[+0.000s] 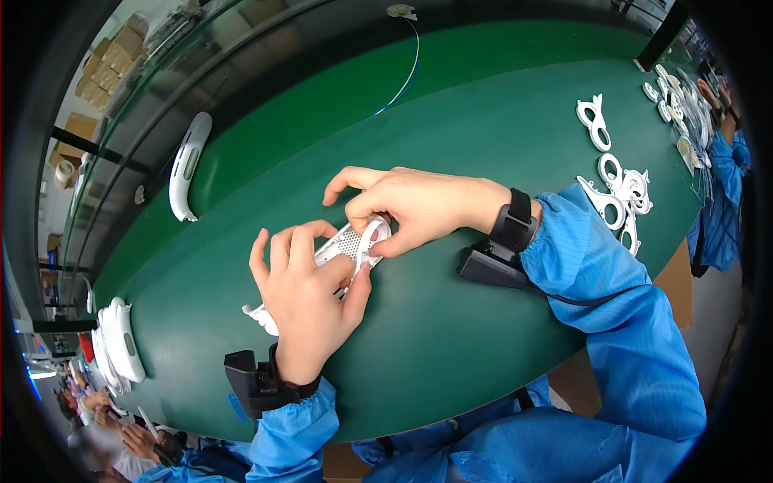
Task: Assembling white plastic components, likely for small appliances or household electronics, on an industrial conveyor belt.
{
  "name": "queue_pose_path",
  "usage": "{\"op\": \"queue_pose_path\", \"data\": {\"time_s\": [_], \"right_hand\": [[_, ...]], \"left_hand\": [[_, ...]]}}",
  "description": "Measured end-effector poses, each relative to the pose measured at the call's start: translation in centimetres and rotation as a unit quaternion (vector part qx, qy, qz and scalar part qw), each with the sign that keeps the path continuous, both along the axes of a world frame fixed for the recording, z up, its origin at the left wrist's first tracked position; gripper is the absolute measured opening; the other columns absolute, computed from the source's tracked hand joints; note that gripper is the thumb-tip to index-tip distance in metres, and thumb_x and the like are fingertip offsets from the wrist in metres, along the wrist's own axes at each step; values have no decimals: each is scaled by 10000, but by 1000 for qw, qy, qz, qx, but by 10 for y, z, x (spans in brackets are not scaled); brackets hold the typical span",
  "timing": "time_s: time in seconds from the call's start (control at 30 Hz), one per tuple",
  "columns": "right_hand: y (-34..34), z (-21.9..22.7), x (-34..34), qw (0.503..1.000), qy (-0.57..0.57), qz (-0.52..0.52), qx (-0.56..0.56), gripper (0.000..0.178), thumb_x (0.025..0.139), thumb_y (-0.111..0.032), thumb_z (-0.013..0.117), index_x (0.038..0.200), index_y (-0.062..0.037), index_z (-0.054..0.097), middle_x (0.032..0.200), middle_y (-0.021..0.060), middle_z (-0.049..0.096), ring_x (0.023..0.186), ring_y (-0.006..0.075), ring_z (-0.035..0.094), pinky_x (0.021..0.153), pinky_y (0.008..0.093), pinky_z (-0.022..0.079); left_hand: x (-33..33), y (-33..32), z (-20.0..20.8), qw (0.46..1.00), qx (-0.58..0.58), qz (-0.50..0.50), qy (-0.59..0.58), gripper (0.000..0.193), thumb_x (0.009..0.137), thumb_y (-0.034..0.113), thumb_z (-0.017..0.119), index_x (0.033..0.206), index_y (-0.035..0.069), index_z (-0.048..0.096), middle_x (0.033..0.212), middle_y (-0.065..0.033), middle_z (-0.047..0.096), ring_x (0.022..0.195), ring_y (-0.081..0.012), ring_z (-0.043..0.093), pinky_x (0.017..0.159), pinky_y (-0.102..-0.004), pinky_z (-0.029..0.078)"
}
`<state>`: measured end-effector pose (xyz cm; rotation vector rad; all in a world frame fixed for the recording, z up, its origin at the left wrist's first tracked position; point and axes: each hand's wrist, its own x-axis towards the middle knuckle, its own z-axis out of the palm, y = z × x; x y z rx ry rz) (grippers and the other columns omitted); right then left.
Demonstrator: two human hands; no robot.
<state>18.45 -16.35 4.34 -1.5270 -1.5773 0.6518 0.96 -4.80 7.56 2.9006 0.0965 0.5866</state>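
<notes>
Over the middle of the green table, both my hands work on a white plastic housing point(348, 244) with a perforated grille. My left hand point(310, 282) is closed on its near side, thumb and index finger pressing close to a white looped plastic part point(367, 241). From the right, my right hand point(427, 205) pinches that looped part between thumb and bent fingers at the housing's right end. The housing's left tip point(262, 319) shows beyond my left hand; my palm and fingers hide its middle. Whether the two parts are joined I cannot tell.
Loose white looped parts point(616, 197) lie at the right, with one more point(594, 122) behind them. Long white covers point(117, 342) are stacked at the left edge; a single curved cover point(190, 165) lies farther back. Co-workers sit at both sides. A cable point(415, 68) lies at the back.
</notes>
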Motion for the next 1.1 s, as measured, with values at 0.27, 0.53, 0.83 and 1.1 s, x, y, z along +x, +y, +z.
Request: {"op": "queue_pose_path", "data": {"time_s": [0.27,0.53,0.83,1.1], "right_hand": [[-1,1,-6,993,-89,12,75,196,695,-66,735,740,-51,545,1260,90,518,652,273,624,571,376,508],[-5,15,-13,982,-177,-19,67,332,714,-71,742,987,-91,554,1141,93,574,699,284,644,586,404,527],[-2,1,-9,995,-99,5,25,331,762,-111,726,1042,-41,564,920,96,646,877,298,641,691,387,521],[2,10,-16,999,-9,-6,-51,197,806,-190,712,802,-3,651,661,128,611,594,256,585,542,344,439]], "left_hand": [[-2,-6,5,998,39,8,43,192,640,155,730,548,93,572,1059,-59,578,1036,-273,525,1004,-538,314],[-2,-12,4,999,-17,38,31,187,657,110,723,725,70,553,1008,-123,578,971,-314,550,817,-432,398],[-2,-1,8,985,-84,94,115,294,770,182,730,1002,39,620,763,-177,668,653,-376,639,610,-430,478],[-3,15,17,982,-109,-11,153,209,766,213,727,924,88,673,743,-130,682,614,-329,643,549,-406,482]]}}
